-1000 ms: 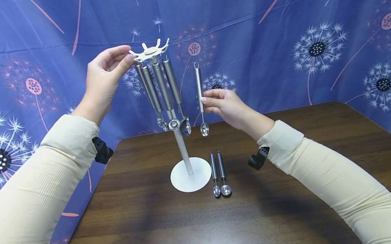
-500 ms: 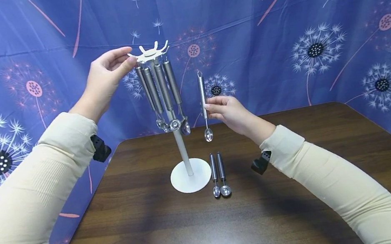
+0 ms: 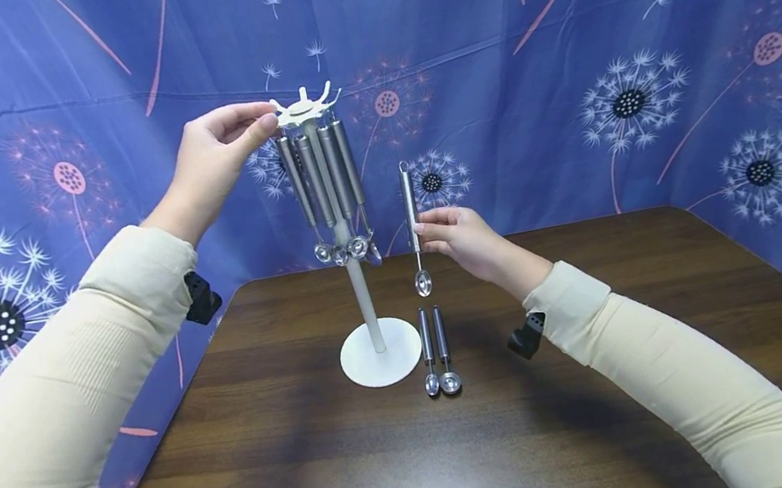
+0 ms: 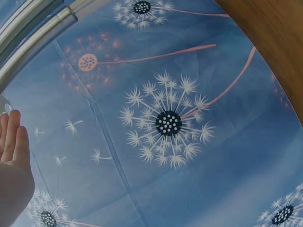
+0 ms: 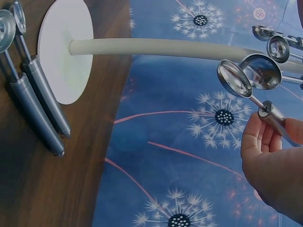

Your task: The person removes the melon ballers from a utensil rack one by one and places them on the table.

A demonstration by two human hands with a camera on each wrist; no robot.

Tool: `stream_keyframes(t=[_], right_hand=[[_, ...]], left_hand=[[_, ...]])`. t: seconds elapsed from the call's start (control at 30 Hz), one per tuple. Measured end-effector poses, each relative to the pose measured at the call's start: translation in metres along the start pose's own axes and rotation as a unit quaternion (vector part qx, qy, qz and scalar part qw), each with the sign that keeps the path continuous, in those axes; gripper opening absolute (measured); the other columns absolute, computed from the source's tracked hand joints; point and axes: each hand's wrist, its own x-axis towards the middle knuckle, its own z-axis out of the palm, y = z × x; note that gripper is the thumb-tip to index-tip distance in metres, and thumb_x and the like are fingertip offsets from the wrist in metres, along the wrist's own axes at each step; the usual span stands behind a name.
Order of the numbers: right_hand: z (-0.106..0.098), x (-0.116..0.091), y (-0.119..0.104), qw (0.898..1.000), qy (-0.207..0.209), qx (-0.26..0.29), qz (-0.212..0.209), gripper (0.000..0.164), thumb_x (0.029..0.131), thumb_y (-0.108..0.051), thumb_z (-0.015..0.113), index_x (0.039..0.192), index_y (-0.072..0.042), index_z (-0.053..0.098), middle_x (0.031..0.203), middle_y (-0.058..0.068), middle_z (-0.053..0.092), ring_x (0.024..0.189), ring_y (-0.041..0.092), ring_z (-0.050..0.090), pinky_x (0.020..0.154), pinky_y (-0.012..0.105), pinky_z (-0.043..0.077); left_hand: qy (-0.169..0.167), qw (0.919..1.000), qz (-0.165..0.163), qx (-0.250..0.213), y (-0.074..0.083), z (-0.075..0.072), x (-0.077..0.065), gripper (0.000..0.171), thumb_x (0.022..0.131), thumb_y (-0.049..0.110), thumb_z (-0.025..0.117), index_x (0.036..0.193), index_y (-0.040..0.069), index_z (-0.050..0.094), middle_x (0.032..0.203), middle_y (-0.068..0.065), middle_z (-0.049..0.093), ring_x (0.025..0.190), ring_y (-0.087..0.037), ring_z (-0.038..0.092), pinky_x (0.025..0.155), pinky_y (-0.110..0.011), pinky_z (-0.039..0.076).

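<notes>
My left hand [image 3: 208,162] pinches a hook at the top of a white rotating rack [image 3: 303,110]. Several steel scoops [image 3: 316,179] with tubular handles hang below its hooks, bowls down. To the right of them, my right hand [image 3: 470,242] holds another small steel scoop [image 3: 410,207] by its handle, thumb against fingers, loop up and bowl down. The right wrist view shows that scoop's round bowl [image 5: 234,78] close to the hanging ones. In the left wrist view only part of the left hand [image 4: 14,161] appears at the edge, below blurred steel handles [image 4: 40,42].
Two more steel scoops [image 3: 426,336] lie side by side on the brown wooden table [image 3: 304,476], right of the rack's round white base [image 3: 383,372]. Behind the table hangs a blue curtain [image 3: 492,111] with dandelion prints.
The rack's top has turned, shifting the hanging scoops rightward round the pole, with the left hand moving slightly right. My right hand has lowered its scoop and moved a little right.
</notes>
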Motion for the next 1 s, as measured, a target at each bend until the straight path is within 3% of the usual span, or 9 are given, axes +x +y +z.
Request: stream_keyframes(t=[0.27,0.43,0.73,1.0], right_hand=[[-0.002,-0.002,0.008,1.000,-0.002,-0.009,0.012,0.041,0.099,-0.006,0.051,0.134,0.014,0.041,0.108,0.004,0.054,0.088,0.009,0.059,0.105,0.031,0.048],[-0.004,-0.005,0.014,1.000,0.000,-0.012,0.020,0.041,0.099,-0.006,0.051,0.134,0.013,0.042,0.105,0.003,0.055,0.088,0.009,0.059,0.104,0.031,0.048],[-0.010,-0.008,0.026,0.999,0.000,-0.006,0.032,0.041,0.099,-0.006,0.051,0.133,0.015,0.041,0.100,0.001,0.057,0.087,0.010,0.059,0.112,0.043,0.041],[-0.016,-0.013,0.035,0.999,0.002,-0.024,0.046,0.041,0.099,-0.007,0.052,0.133,0.014,0.042,0.100,0.000,0.057,0.087,0.008,0.059,0.103,0.031,0.049]], left_hand=[[-0.018,0.9996,0.008,0.020,0.002,-0.003,-0.001,0.038,0.091,0.030,0.069,0.122,0.008,0.066,0.106,0.010,0.071,0.100,-0.002,0.065,0.105,-0.028,0.046],[-0.033,0.9983,0.010,0.046,0.004,-0.005,-0.003,0.037,0.092,0.032,0.067,0.122,0.009,0.067,0.113,0.007,0.070,0.099,-0.001,0.064,0.107,-0.030,0.045],[-0.037,0.9972,0.027,0.058,0.006,-0.005,-0.004,0.035,0.094,0.031,0.065,0.118,0.006,0.068,0.091,0.011,0.072,0.093,-0.003,0.066,0.101,-0.027,0.048],[-0.033,0.9971,0.022,0.064,0.011,-0.007,-0.006,0.031,0.093,0.028,0.067,0.113,0.005,0.069,0.086,0.012,0.072,0.090,-0.002,0.067,0.100,-0.026,0.049]])
